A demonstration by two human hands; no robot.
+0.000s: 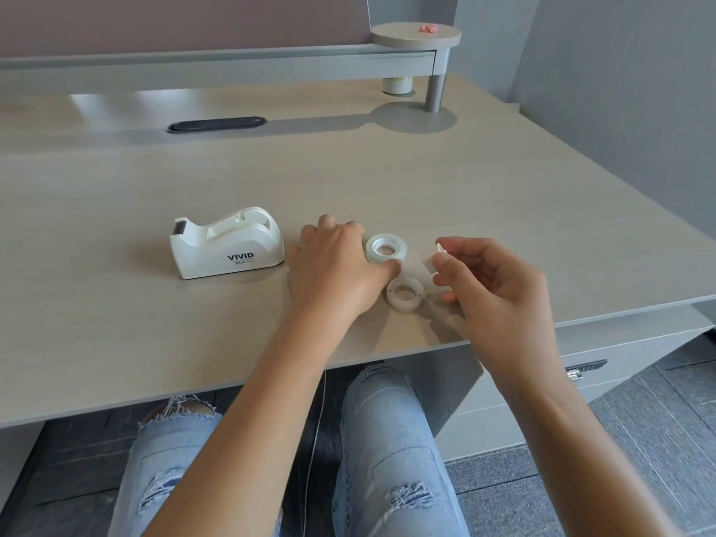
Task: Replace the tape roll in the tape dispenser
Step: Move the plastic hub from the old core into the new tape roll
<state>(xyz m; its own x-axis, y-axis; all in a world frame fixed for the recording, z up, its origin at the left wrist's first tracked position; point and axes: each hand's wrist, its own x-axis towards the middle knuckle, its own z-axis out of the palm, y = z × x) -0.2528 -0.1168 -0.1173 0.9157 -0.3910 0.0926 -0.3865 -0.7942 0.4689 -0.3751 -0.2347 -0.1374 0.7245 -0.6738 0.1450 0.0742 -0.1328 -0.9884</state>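
Observation:
A white tape dispenser [226,244] marked VIVID stands on the desk, its roll cradle empty. To its right a clear tape roll [386,248] lies flat. My left hand [337,265] rests on the desk beside that roll, thumb and fingers touching its left rim. A thinner, nearly used-up ring of tape [405,293] lies flat just in front of it. My right hand [492,284] hovers to the right, pinching a small white plastic core piece [432,261] between thumb and fingertips.
The desk front edge [232,385] runs close under my forearms. A black cable slot [217,124] is set in the desk at the back. A round shelf on a post [416,34] and a small cup [397,85] stand at the back right. A drawer unit [585,368] is at the right.

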